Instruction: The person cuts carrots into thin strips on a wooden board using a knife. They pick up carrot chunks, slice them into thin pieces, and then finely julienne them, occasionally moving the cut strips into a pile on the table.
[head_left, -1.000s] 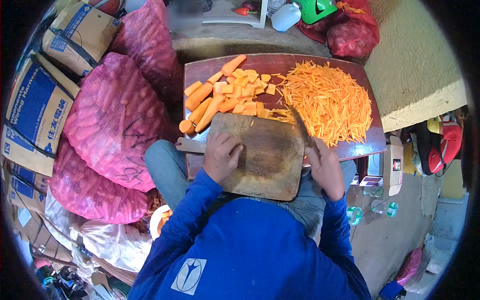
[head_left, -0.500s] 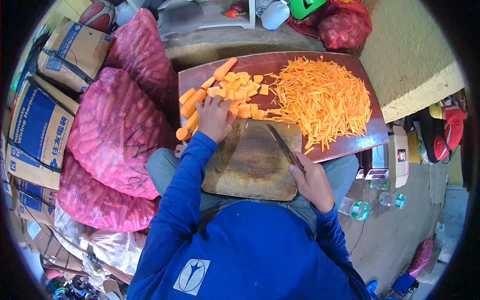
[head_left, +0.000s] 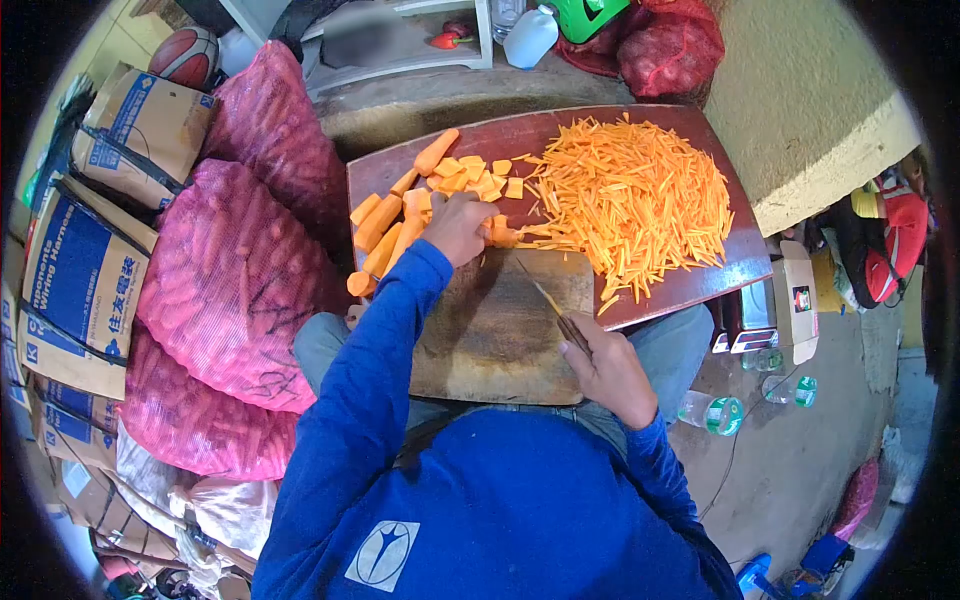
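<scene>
My right hand grips a knife by its handle, the blade slanting up and left above a worn wooden cutting board. My left hand is at the board's far left edge, fingers curled down over carrot slices; what lies under the palm is hidden. Beyond it, cut carrot slices are scattered on a dark red table. Peeled carrots lie to the left of that hand. A large heap of carrot strips covers the right part of the table.
Pink mesh sacks of carrots and stacked cardboard boxes crowd the left side. A concrete ledge runs along the right. Plastic bottles lie on the floor. A basketball and a blue-white jug sit at the back.
My left hand has shifted right over the carrot slices, its fingers now more curled. The knife has turned slightly in my right hand, and the whole view has shifted a little.
</scene>
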